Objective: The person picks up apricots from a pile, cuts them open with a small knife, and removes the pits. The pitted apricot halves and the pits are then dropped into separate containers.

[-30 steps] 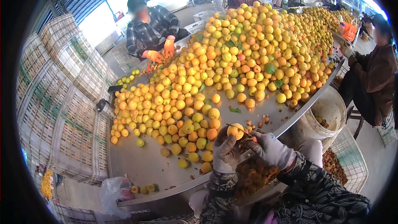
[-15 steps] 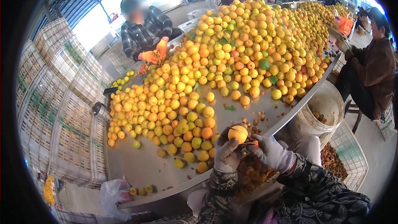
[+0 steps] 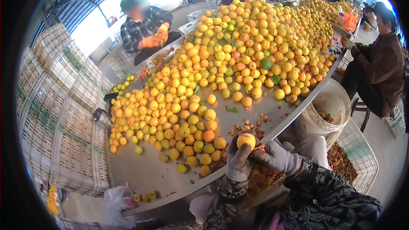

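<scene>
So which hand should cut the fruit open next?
Probably the right hand. Its grip seems to hold a small tool against the yellow fruit, while the left hand is wrapped under the fruit, holding it up over the metal table.

Round yellow-orange apricot (image 3: 246,140), whole, held up just over the table's near rim

left hand (image 3: 238,162): gloved, raised, fingers curled up in a closed grip | right hand (image 3: 275,156): gloved, just beside the left, fingers pinched shut, pointing toward it | both forearms in dark patterned sleeves, bent inward, wrists close together
</scene>
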A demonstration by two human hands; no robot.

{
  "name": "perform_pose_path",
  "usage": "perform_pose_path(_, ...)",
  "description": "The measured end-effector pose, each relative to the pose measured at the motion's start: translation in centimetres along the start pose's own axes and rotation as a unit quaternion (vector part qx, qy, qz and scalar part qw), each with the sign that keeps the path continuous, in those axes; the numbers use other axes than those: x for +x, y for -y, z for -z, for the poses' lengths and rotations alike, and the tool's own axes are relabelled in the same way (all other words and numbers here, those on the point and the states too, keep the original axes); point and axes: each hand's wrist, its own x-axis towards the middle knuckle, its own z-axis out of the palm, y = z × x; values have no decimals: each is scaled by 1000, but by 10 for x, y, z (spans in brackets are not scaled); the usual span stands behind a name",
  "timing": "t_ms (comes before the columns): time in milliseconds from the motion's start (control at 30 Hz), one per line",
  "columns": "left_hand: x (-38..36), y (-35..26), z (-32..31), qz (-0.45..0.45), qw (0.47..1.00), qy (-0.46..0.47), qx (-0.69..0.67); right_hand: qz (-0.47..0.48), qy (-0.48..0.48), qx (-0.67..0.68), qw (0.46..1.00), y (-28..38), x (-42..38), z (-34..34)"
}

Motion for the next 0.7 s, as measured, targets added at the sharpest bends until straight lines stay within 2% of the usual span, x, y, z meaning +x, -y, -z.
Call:
perform_pose_path(67, -3, -6, 6, -21, 999, -3, 28, -84, 84, -6, 993, 10, 0, 9)
perform_pose_path(100, -3, -14, 8, -5, 998, 22, 57, -86, 85, -7, 993, 8, 0, 12)
perform_pose_path(167, 1, -33, 11, 10, 995, 48, 84, -36, 114, -103, 987, 1, 2, 16)
perform_pose_path(233, 7, -56, 13, 94, 952, 124, 264, -15, 99, -92, 991, -3, 0, 11)
perform_pose_path(267, 10, -69, 8, 91, 910, 158, 371, 6, 84, -80, 993, -6, -3, 7)
perform_pose_path(367, 8, -62, 9, 52, 891, 151, 425, -28, 80, -74, 994, -19, -10, 10)
perform_pose_path(400, 5, -51, 8, 51, 890, 154, 425, -26, 78, -76, 994, -17, -13, 9)
perform_pose_path(433, 0, -32, 6, 0, 959, 110, 263, -44, 69, -29, 996, -13, -16, 8)
perform_pose_path(467, -3, -17, 3, -52, 993, 62, 91, -60, 62, 17, 996, -10, -17, 5)
perform_pose_path(500, -5, -8, 0, -56, 992, 65, 93, -55, 62, 16, 996, -7, -18, 0)
perform_pose_path(567, -8, 6, -3, -38, 999, 20, -7, -94, 5, 128, 987, -7, -22, -12)
perform_pose_path(600, -8, 9, -4, -60, 998, -26, 19, -98, 27, 154, 983, -10, -21, -12)
perform_pose_path(633, -9, 5, -2, -60, 998, -28, 17, -100, 29, 153, 983, -8, -22, -11)
perform_pose_path(700, -10, -9, 2, -25, 992, 26, 122, -115, 37, 51, 991, 4, -20, -4)
